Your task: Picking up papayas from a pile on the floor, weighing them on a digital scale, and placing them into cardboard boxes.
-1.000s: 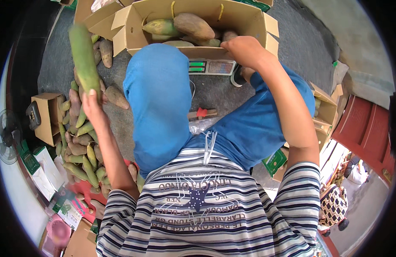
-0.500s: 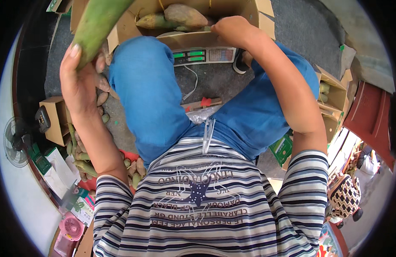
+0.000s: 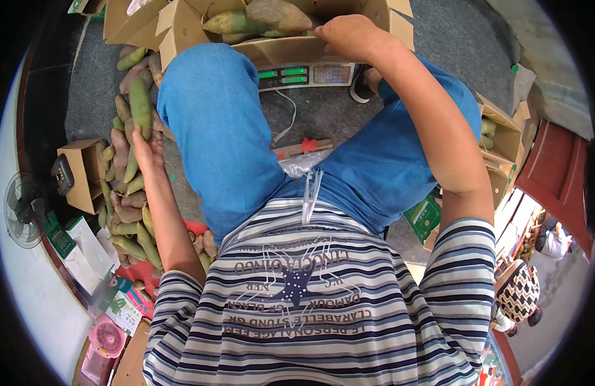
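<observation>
My left hand [image 3: 148, 149] is closed around the lower end of a long green fruit or root [image 3: 140, 108] whose exact kind I cannot make out. It is over a heap of similar green and brownish produce [image 3: 120, 154], left of my left knee. My right hand [image 3: 354, 37] grips the near rim of an open cardboard box [image 3: 288, 47] at its right end, fingers curled and partly hidden. Inside the box lie a large brownish piece [image 3: 279, 14] and a greenish one [image 3: 230, 23]. Beneath it sits a digital scale [image 3: 329, 74] with green-lit displays.
My knees [image 3: 213, 96] flank the scale. A thin white cable [image 3: 291, 116] runs from it across the dark floor. Another carton [image 3: 500, 132] with produce stands at right. At left are a small open carton [image 3: 82, 177], a grey fan [image 3: 24, 209] and a pink fan [image 3: 108, 336].
My left hand has lowered the long green piece from high near the camera to over the heap. My right hand stays at the box rim, which has shifted slightly.
</observation>
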Action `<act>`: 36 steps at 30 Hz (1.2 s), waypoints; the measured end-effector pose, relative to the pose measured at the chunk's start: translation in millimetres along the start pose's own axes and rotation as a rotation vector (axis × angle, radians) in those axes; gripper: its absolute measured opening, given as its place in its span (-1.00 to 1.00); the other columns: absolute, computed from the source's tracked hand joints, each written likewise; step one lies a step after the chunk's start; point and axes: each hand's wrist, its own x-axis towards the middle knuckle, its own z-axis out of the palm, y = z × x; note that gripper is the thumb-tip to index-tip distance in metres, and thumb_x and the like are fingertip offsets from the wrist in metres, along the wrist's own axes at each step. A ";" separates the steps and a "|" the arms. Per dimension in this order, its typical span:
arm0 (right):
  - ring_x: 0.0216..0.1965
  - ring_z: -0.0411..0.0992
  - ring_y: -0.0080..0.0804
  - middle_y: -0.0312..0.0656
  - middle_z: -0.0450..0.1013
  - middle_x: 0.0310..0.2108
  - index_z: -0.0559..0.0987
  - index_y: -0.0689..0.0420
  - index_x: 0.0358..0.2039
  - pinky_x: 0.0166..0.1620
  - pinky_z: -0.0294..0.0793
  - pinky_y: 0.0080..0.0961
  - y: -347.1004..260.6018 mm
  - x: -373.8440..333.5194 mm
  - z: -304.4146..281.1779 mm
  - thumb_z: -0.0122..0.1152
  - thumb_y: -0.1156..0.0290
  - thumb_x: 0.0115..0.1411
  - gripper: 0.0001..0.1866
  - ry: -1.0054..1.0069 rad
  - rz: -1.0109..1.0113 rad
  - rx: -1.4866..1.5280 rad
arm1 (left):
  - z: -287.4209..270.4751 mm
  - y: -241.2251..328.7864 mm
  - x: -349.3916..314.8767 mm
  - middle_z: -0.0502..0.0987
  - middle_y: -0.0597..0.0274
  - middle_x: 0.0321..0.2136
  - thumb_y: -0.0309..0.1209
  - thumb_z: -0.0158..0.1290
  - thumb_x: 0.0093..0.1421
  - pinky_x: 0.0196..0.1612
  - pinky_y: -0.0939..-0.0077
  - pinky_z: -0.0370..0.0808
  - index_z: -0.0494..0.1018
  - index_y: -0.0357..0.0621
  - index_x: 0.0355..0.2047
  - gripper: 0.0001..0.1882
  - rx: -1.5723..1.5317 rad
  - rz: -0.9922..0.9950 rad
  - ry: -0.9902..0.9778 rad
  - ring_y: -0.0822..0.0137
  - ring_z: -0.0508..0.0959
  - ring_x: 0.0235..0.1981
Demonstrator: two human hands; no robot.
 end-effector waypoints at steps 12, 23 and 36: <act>-0.22 0.45 -0.19 -0.11 0.48 -0.34 0.50 0.10 -0.18 -0.18 0.44 -0.30 2.1 -3.5 -1.7 0.13 0.34 0.03 -0.69 -0.033 -0.008 -0.012 | 5.3 -41.7 27.9 0.47 0.20 -0.33 -0.23 0.00 0.14 -0.42 0.56 0.43 0.37 -0.29 -0.18 -0.63 0.176 -0.060 -0.033 0.41 0.48 -0.40; -0.42 0.51 -0.13 -0.04 0.51 -0.51 0.58 0.15 -0.49 -0.40 0.48 -0.24 12.2 -1.2 11.3 0.11 0.30 -0.03 -0.80 0.074 -0.060 -0.056 | 107.7 50.8 -52.1 0.45 0.08 -0.21 -0.42 0.01 0.15 -0.24 0.64 0.44 0.29 -0.41 -0.02 -0.58 0.362 0.537 -0.155 0.43 0.47 -0.27; -0.36 0.48 -0.03 0.05 0.49 -0.48 0.58 0.21 -0.50 -0.27 0.43 -0.20 0.8 -19.3 -18.1 -0.06 -0.02 0.14 -0.49 0.046 0.060 0.079 | 270.5 118.8 -197.0 0.45 -0.01 -0.15 -0.32 0.04 0.12 -0.10 0.40 0.39 0.34 -0.31 -0.06 -0.58 0.806 1.015 -0.858 0.18 0.48 -0.15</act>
